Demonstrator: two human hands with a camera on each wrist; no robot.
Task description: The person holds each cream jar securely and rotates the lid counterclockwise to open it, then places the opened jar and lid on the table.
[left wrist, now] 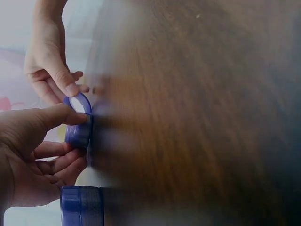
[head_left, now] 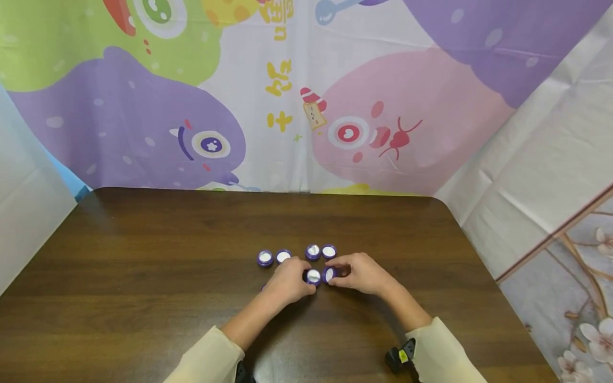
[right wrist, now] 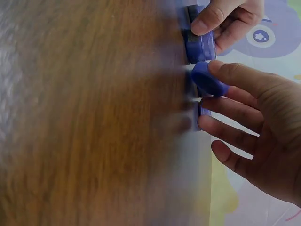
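My left hand (head_left: 290,279) grips a small round purple jar (head_left: 313,277) with a silvery top at its sides. Just right of it, my right hand (head_left: 360,273) pinches a purple lid (head_left: 329,274) between thumb and fingers, its white inner face showing. In the left wrist view the lid (left wrist: 80,103) stands tilted, close beside the jar (left wrist: 79,135). The right wrist view shows the lid's purple outer side (right wrist: 208,80) under the right thumb. The other right fingers spread below it.
Behind the hands sit another silvery-topped jar (head_left: 313,251) and a white-faced purple round (head_left: 329,251). Farther left are two similar purple rounds (head_left: 265,259), one partly behind the left hand. Another purple edge (head_left: 263,287) peeks out by the left wrist. The brown wooden table (head_left: 143,287) meets a printed cloth (head_left: 268,159).
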